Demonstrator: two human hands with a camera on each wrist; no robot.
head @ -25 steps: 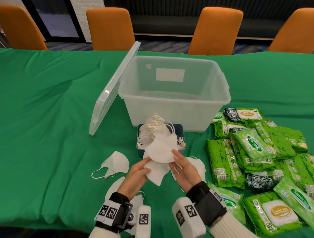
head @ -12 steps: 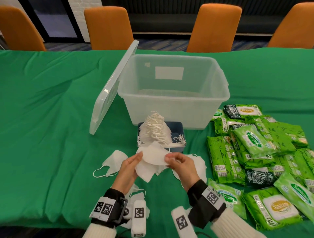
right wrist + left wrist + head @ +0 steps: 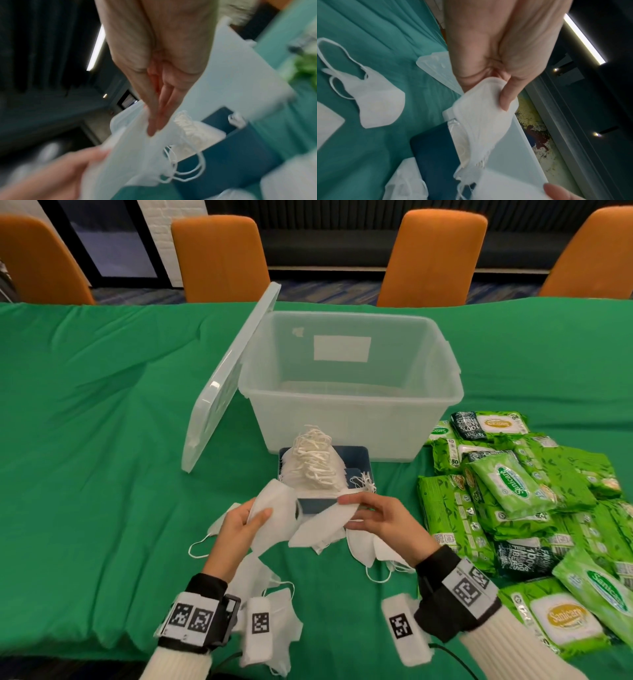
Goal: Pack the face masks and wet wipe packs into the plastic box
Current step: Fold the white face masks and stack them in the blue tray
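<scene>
My left hand (image 3: 255,517) grips a white face mask (image 3: 277,505) between thumb and fingers; in the left wrist view the thumb (image 3: 506,97) presses on the mask (image 3: 482,112). My right hand (image 3: 349,508) pinches the edge of a second face mask (image 3: 322,529), seen blurred as the mask (image 3: 135,155) in the right wrist view. Both masks hang just in front of a blue carton (image 3: 356,463) stuffed with more masks. Behind it stands the clear plastic box (image 3: 352,426), open. Green wet wipe packs (image 3: 507,487) lie piled at the right.
The box lid (image 3: 229,378) leans against the box's left side. Loose masks lie on the green cloth near my wrists (image 3: 253,573) and under my right hand (image 3: 363,546). Orange chairs (image 3: 431,254) line the table's far edge.
My hands have drawn apart; the masks held together between them are now split, one in each hand, the left one tilted upright.
</scene>
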